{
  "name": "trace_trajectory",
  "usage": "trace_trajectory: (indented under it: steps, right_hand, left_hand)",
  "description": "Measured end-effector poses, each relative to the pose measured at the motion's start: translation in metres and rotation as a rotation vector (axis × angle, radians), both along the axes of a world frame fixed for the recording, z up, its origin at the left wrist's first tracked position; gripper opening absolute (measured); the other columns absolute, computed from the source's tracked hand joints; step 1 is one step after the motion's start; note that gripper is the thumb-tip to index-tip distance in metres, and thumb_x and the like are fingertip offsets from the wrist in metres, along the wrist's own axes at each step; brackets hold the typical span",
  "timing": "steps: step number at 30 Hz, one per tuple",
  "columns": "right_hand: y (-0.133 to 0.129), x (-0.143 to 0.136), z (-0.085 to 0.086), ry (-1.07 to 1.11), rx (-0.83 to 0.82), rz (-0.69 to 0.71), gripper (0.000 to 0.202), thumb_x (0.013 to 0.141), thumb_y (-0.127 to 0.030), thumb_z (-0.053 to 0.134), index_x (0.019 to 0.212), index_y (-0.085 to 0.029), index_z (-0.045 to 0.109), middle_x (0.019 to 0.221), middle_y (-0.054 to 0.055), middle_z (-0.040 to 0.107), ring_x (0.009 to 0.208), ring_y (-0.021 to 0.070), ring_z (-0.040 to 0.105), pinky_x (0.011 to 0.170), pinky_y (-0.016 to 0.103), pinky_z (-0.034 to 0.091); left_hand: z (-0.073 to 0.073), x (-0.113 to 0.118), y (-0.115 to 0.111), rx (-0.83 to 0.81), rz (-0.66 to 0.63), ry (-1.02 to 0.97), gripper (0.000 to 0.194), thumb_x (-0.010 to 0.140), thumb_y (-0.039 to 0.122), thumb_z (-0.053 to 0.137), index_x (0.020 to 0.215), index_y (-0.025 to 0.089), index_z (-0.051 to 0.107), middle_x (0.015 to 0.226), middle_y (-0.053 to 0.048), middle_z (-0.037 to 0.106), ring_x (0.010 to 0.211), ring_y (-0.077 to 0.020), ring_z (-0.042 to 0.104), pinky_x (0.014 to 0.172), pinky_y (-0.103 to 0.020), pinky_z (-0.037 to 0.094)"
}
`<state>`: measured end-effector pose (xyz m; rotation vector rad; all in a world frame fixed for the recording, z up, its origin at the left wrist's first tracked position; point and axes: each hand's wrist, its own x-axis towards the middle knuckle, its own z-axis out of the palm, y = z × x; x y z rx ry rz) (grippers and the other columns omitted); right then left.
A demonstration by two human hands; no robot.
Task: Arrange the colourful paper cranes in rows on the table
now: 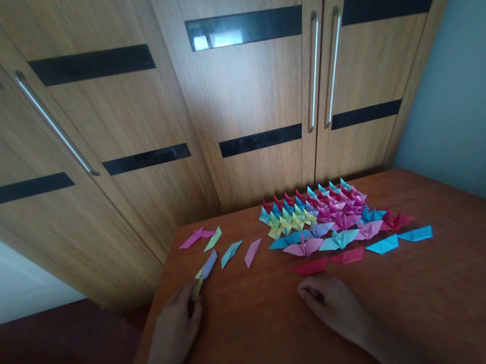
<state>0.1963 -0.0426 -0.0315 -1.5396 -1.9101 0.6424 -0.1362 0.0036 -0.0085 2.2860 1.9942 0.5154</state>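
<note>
yellow paper (198, 286) | end hidden in left hand (178, 320) | right hand (335, 304) curled

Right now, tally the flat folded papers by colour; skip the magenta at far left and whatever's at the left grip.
Red papers: 2
Bright blue papers: 2
Pale green paper: 1
Teal paper: 1
Pink paper: 1
Total: 7

The counter (261, 336) is being viewed from the person's head, forward and down, with both hands and the wardrobe behind being taken in.
</note>
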Motion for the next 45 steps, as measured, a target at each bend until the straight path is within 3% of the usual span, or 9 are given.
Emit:
trace_trajectory:
  steps: [7, 15, 22, 29, 33, 38, 45]
  right_hand:
    - [-0.001, 0.000, 0.000, -0.005, -0.010, -0.002, 0.023, 0.084, -0.025, 0.043, 0.078, -0.022, 0.064, 0.068, -0.001, 0.064, 0.062, 0.0139, 0.057, 0.058, 0.023, 0.036]
    - [-0.001, 0.000, 0.000, -0.021, -0.011, 0.002, 0.024, 0.085, -0.025, 0.042, 0.081, -0.022, 0.065, 0.071, 0.000, 0.065, 0.065, 0.0144, 0.058, 0.061, 0.024, 0.038]
    - [-0.001, 0.000, -0.001, -0.028, -0.008, -0.002, 0.022, 0.084, -0.024, 0.043, 0.080, -0.022, 0.064, 0.073, -0.001, 0.065, 0.067, 0.0145, 0.058, 0.062, 0.024, 0.038]
    - [-0.001, -0.001, 0.002, -0.034, -0.012, 0.003, 0.022, 0.084, -0.023, 0.043, 0.081, -0.022, 0.064, 0.073, -0.001, 0.065, 0.067, 0.0142, 0.059, 0.063, 0.024, 0.038]
    - [-0.002, -0.001, 0.004, -0.034, -0.006, 0.006, 0.023, 0.084, -0.024, 0.042, 0.081, -0.022, 0.064, 0.074, -0.001, 0.065, 0.068, 0.0145, 0.059, 0.063, 0.024, 0.038]
    - [-0.002, -0.001, 0.004, 0.031, -0.011, 0.001, 0.023, 0.085, -0.026, 0.043, 0.079, -0.021, 0.064, 0.070, 0.000, 0.064, 0.064, 0.0142, 0.057, 0.060, 0.024, 0.039]
    - [0.001, 0.000, 0.004, 0.312, -0.012, -0.014, 0.021, 0.084, -0.034, 0.049, 0.088, -0.020, 0.064, 0.076, 0.002, 0.065, 0.067, 0.0147, 0.057, 0.060, 0.024, 0.043]
  left_hand:
    - [-0.002, -0.003, 0.002, 0.073, 0.018, -0.054, 0.037, 0.077, 0.028, 0.045, 0.108, 0.020, 0.062, 0.108, -0.007, 0.068, 0.095, -0.0246, 0.065, 0.084, -0.034, 0.051]
    - [-0.008, -0.009, 0.008, 0.096, -0.006, -0.033, 0.039, 0.072, 0.020, 0.046, 0.107, 0.019, 0.062, 0.109, -0.008, 0.067, 0.103, -0.0253, 0.060, 0.094, -0.038, 0.046]
    - [-0.004, -0.010, 0.006, 0.201, 0.033, -0.021, 0.035, 0.078, 0.031, 0.044, 0.104, 0.016, 0.063, 0.106, -0.010, 0.068, 0.098, -0.0280, 0.062, 0.090, -0.039, 0.048]
    - [0.000, -0.003, 0.003, 0.168, 0.120, -0.268, 0.037, 0.079, 0.040, 0.045, 0.101, 0.018, 0.064, 0.099, -0.006, 0.071, 0.085, -0.0233, 0.067, 0.079, -0.032, 0.052]
    - [0.009, 0.016, 0.003, 0.042, 0.120, -0.432, 0.036, 0.075, 0.046, 0.054, 0.096, 0.021, 0.067, 0.090, -0.003, 0.072, 0.078, -0.0220, 0.067, 0.071, -0.029, 0.051]
    - [0.020, 0.059, 0.002, -0.137, 0.038, -0.665, 0.039, 0.072, 0.047, 0.059, 0.094, 0.017, 0.068, 0.068, -0.001, 0.067, 0.061, -0.0184, 0.062, 0.054, -0.025, 0.044]
    - [0.013, 0.123, 0.001, -0.374, -0.148, -0.949, 0.031, 0.068, 0.040, 0.067, 0.087, 0.015, 0.065, 0.069, -0.003, 0.067, 0.062, -0.0166, 0.061, 0.057, -0.024, 0.045]
